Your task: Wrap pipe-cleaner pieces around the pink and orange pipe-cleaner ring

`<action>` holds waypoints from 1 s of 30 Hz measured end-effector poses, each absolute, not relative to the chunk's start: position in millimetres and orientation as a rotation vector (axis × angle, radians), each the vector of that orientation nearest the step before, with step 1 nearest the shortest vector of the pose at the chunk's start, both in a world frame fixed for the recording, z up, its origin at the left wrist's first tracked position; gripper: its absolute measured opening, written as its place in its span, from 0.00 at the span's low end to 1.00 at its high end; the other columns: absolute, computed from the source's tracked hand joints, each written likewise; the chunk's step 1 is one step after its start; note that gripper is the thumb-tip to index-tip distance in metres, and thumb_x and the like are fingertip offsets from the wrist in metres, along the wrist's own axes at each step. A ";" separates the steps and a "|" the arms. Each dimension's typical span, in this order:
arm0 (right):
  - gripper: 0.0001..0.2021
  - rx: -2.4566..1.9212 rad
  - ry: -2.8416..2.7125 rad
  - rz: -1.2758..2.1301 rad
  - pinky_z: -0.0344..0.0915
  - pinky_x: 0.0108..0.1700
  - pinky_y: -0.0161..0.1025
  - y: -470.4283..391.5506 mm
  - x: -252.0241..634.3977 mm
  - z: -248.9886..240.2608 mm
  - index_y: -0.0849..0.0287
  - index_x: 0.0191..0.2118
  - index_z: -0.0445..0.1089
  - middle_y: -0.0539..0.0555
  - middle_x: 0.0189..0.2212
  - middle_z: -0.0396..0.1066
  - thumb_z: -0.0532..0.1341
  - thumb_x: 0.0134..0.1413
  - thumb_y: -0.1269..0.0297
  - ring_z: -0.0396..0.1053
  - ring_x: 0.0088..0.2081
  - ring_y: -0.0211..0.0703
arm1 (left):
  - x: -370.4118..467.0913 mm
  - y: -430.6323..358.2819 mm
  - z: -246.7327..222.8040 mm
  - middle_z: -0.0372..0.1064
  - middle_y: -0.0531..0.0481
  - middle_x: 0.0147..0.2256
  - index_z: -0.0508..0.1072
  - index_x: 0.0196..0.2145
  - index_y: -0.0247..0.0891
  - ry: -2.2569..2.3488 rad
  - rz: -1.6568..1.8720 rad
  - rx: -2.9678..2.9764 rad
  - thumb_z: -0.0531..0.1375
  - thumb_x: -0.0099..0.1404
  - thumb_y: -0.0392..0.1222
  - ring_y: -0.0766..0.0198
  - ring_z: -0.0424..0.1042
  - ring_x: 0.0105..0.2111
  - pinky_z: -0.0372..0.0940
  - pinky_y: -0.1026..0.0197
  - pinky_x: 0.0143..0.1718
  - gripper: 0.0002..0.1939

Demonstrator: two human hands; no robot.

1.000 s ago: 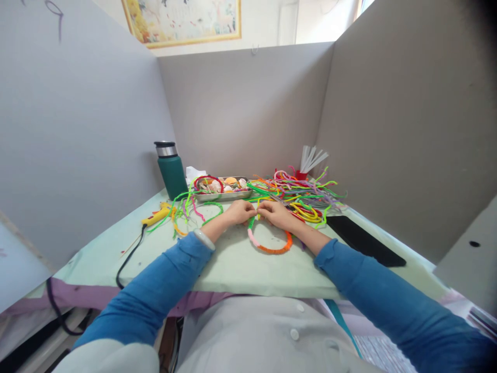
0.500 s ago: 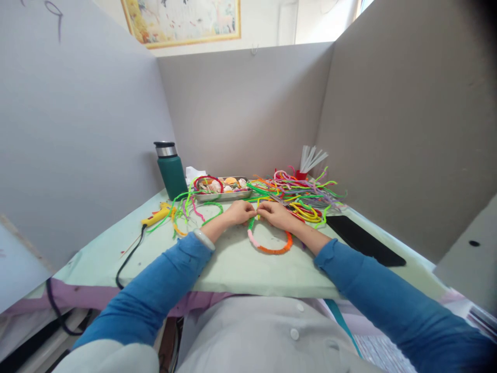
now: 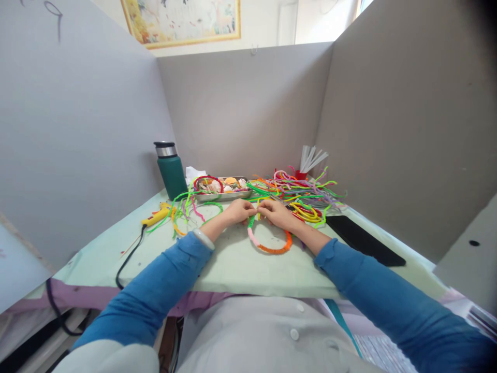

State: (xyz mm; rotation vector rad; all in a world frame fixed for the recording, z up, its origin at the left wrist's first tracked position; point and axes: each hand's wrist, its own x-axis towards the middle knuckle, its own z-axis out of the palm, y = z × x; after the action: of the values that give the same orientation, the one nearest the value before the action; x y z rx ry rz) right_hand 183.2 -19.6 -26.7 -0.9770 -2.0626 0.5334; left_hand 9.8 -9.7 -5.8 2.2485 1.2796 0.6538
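A fuzzy ring with green, pink and orange sections lies on the pale green cloth, its far side hidden by my hands. My left hand is closed on the ring near its green section. Beside it, fingertips almost touching, my right hand is closed too; a short yellow strand shows by its fingers, but what it pinches is too small to make out. Behind and to the right lies a heap of coloured pipe cleaners.
A green bottle stands at the back left, near a yellow glue gun with a black cord. A metal tray holds shells. White sticks stand in a red cup; a black slab lies right. Grey panels surround the table.
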 end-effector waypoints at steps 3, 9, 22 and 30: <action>0.12 -0.950 -2.045 0.562 0.52 0.22 0.29 -21.4 183.0 -25.3 0.63 0.31 0.65 0.49 0.23 0.66 0.49 0.51 0.61 0.56 0.19 0.30 | 9.6 -7.2 -7.1 0.60 0.54 0.14 0.70 0.28 0.31 1.274 0.672 2.198 0.53 0.53 0.54 0.72 0.57 0.14 0.49 0.69 0.16 0.21; 0.12 -0.947 -2.023 0.618 0.52 0.20 0.29 -22.9 182.8 -24.8 0.63 0.32 0.65 0.50 0.23 0.66 0.50 0.50 0.61 0.56 0.18 0.30 | 9.6 -5.7 -8.6 0.60 0.54 0.15 0.70 0.28 0.31 1.219 0.711 2.161 0.54 0.52 0.55 0.73 0.57 0.15 0.50 0.70 0.16 0.21; 0.11 -0.930 -2.018 0.637 0.53 0.20 0.29 -22.6 182.4 -23.8 0.62 0.33 0.64 0.49 0.24 0.67 0.50 0.50 0.61 0.56 0.18 0.30 | 9.4 -6.6 -9.2 0.60 0.54 0.14 0.70 0.30 0.31 1.179 0.677 2.119 0.53 0.53 0.55 0.72 0.59 0.15 0.51 0.70 0.16 0.21; 0.10 -0.901 -2.004 0.687 0.53 0.20 0.29 -24.1 181.6 -23.3 0.60 0.35 0.63 0.48 0.23 0.65 0.50 0.50 0.61 0.55 0.17 0.29 | 9.7 -5.7 -9.0 0.60 0.54 0.15 0.70 0.30 0.31 1.185 0.674 2.118 0.54 0.52 0.56 0.72 0.59 0.15 0.52 0.69 0.17 0.22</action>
State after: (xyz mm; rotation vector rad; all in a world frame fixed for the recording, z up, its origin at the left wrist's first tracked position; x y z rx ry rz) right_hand 181.6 -24.1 -23.3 -0.9011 -2.0040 0.6866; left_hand 9.7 -5.7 -9.0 2.1181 1.1846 0.6739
